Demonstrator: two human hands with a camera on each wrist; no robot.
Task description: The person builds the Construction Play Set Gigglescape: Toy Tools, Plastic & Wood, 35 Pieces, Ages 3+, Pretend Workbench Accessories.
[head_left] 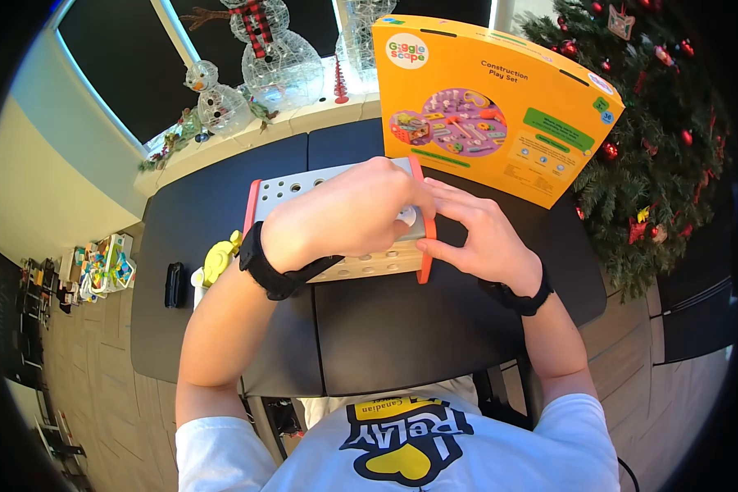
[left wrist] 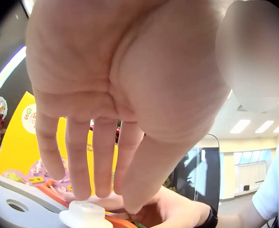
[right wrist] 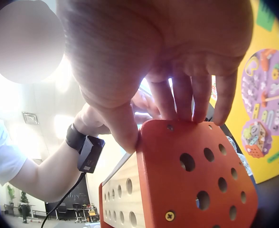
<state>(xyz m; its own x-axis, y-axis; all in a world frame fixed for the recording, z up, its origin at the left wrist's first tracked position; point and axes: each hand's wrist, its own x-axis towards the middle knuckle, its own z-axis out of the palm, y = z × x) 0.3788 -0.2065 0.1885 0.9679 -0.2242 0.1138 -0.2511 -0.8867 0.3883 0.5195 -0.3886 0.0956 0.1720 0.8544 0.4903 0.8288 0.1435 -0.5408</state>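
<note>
A toy box has a grey perforated top (head_left: 279,190), a wooden front (right wrist: 122,192) and red end panels (right wrist: 201,175). In the head view, my left hand (head_left: 344,209) is over the top near the right end. A white piece (left wrist: 85,216) with a raised middle sits below its fingertips in the left wrist view; contact is unclear. The fingers of my left hand (left wrist: 106,109) point down, fairly straight. My right hand (head_left: 488,246) grips the right end panel, its thumb at the front corner and fingers along the upper edge in the right wrist view.
A yellow Construction Play Set carton (head_left: 500,107) stands behind the box. On the dark table (head_left: 418,336), a yellow-green toy (head_left: 219,258) and a black case (head_left: 174,284) lie at the left. A decorated tree (head_left: 656,164) rises at the right.
</note>
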